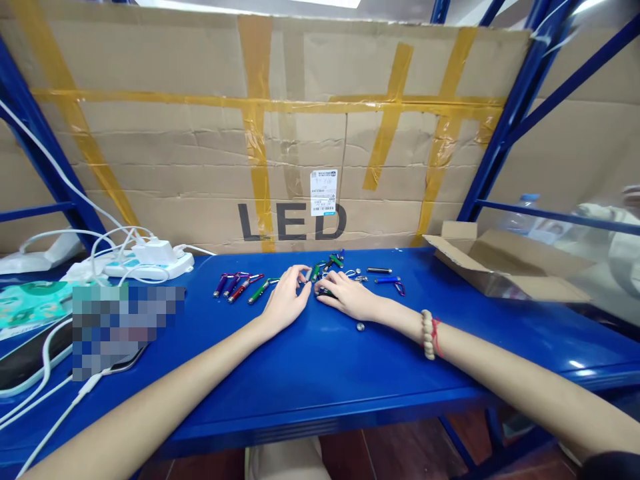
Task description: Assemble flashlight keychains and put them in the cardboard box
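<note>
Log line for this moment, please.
hands: left hand and right hand meet at small torch | grip: unclear | nearby: row of coloured torches | surface: blue table

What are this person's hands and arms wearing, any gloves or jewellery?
Both hands are ungloved. The left hand and forearm wear nothing. By the right hand, the wrist carries a bracelet of pale round beads and a thin red cord. A dark sleeve edge shows high on that arm.

The blue metal shelf (325,380) before me carries a row of small coloured torches (240,285) at eleven o'clock, a loose heap of torches (333,261) at twelve, a white power strip (150,265) at ten, an open cardboard box (505,270) at two and a tiny silver cap (361,327) at one.
</note>
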### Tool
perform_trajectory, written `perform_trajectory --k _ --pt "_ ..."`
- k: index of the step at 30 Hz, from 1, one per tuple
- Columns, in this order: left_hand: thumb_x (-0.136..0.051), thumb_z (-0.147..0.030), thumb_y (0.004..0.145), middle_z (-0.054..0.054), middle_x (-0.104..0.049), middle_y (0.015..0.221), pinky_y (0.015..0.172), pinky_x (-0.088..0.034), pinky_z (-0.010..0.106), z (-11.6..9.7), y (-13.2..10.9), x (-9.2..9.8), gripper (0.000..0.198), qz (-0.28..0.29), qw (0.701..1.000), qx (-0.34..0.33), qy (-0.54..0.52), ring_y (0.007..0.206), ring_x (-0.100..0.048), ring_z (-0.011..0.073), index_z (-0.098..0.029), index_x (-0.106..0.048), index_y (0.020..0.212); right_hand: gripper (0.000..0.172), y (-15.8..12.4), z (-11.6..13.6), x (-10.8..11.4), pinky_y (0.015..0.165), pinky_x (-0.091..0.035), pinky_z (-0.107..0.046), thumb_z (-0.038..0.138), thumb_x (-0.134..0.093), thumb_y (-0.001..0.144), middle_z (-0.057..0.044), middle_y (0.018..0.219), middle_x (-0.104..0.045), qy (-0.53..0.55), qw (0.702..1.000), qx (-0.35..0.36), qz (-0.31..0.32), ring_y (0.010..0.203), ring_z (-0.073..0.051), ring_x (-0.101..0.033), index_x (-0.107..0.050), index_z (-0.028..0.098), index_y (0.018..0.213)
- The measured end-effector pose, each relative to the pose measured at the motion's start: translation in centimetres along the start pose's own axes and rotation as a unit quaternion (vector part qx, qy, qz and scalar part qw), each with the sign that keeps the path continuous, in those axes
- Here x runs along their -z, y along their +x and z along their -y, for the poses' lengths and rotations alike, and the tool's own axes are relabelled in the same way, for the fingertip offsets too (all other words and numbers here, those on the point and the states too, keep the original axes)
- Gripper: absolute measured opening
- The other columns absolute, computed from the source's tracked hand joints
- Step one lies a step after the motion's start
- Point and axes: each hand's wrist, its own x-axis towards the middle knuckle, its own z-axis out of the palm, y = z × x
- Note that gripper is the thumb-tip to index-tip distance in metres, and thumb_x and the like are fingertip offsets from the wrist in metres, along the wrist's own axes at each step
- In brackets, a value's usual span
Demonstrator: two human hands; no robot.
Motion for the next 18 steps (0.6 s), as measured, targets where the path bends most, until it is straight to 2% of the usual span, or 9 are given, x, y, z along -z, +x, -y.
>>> perform_trajectory --k 6,9,11,13,15,16,18 --pt "-0.043 -0.018 0.081 0.003 -0.053 0.086 0.067 -0.045 0.028 0.1 0.1 0.3 0.026 -0.009 1.0 -0.007 0.005 0.077 -0.051 0.0151 -0.018 -0.047 0.107 0.024 0.6 0.8 0.6 0.071 -0.047 -0.031 0.031 -0.035 0.093 -0.012 0.105 -0.057 -0.015 0.999 -0.025 0.03 0.088 -0.02 -0.06 -0.049 0.015 0.104" --pt "-0.043 -0.017 0.081 0.003 -0.053 0.087 0.067 -0.044 0.028 0.1 0.1 0.4 0.026 -0.007 1.0 -0.007 0.01 0.077 -0.051 0.0152 -0.018 -0.047 0.107 0.023 0.9 0.0 1.7 0.071 -0.047 -0.03 0.032 -0.037 0.092 -0.011 0.109 -0.058 -0.005 0.997 -0.07 0.026 0.087 -0.02 -0.062 -0.048 0.017 0.106" --pt "-0.042 -0.017 0.081 0.003 -0.053 0.088 0.067 -0.044 0.028 0.0 0.0 0.4 0.027 -0.003 1.0 -0.004 0.012 0.077 -0.051 0.0153 -0.018 -0.047 0.107 0.025 0.5 -2.3 3.0 0.074 -0.047 -0.031 0.035 -0.037 0.092 -0.009 0.109 -0.059 0.01 0.991 -0.132 -0.024 0.09 -0.02 -0.062 -0.048 0.019 0.108" --pt "-0.042 -0.017 0.081 0.003 -0.053 0.089 0.067 -0.044 0.028 0.0 0.0 0.4 0.027 0.005 1.0 -0.005 0.014 0.077 -0.051 0.015 -0.018 -0.047 0.107 0.028 -0.6 -6.0 4.9 0.079 -0.045 -0.032 0.037 -0.036 0.092 -0.009 0.11 -0.06 0.007 0.968 -0.226 -0.105 0.096 -0.021 -0.06 -0.049 0.019 0.11" --pt "-0.041 -0.016 0.08 0.003 -0.053 0.09 0.067 -0.045 0.028 0.0 0.0 0.3 0.027 0.012 1.0 -0.011 0.015 0.077 -0.051 0.0149 -0.018 -0.046 0.107 0.032 -2.8 -10.3 7.0 0.082 -0.044 -0.032 0.035 -0.033 0.093 -0.012 0.113 -0.058 -0.029 0.921 -0.346 -0.174 0.101 -0.021 -0.057 -0.051 0.016 0.112" --pt "-0.041 -0.015 0.08 0.003 -0.053 0.089 0.067 -0.045 0.028 0.0 0.0 0.2 0.027 0.015 1.0 -0.016 0.014 0.078 -0.051 0.0148 -0.018 -0.046 0.107 0.034 -4.2 -12.4 8.0 0.082 -0.044 -0.031 0.035 -0.032 0.093 -0.014 0.114 -0.058 -0.055 0.89 -0.412 -0.19 0.103 -0.022 -0.056 -0.051 0.014 0.113" --pt "-0.041 -0.014 0.079 0.003 -0.052 0.089 0.067 -0.045 0.027 0.1 0.1 0.0 0.028 0.022 0.999 -0.022 0.009 0.077 -0.052 0.0145 -0.018 -0.045 0.107 0.037 -7.2 -15.7 9.7 0.08 -0.044 -0.033 0.03 -0.031 0.094 -0.021 0.108 -0.058 -0.076 0.853 -0.481 -0.187 0.102 -0.025 -0.055 -0.055 0.005 0.108"
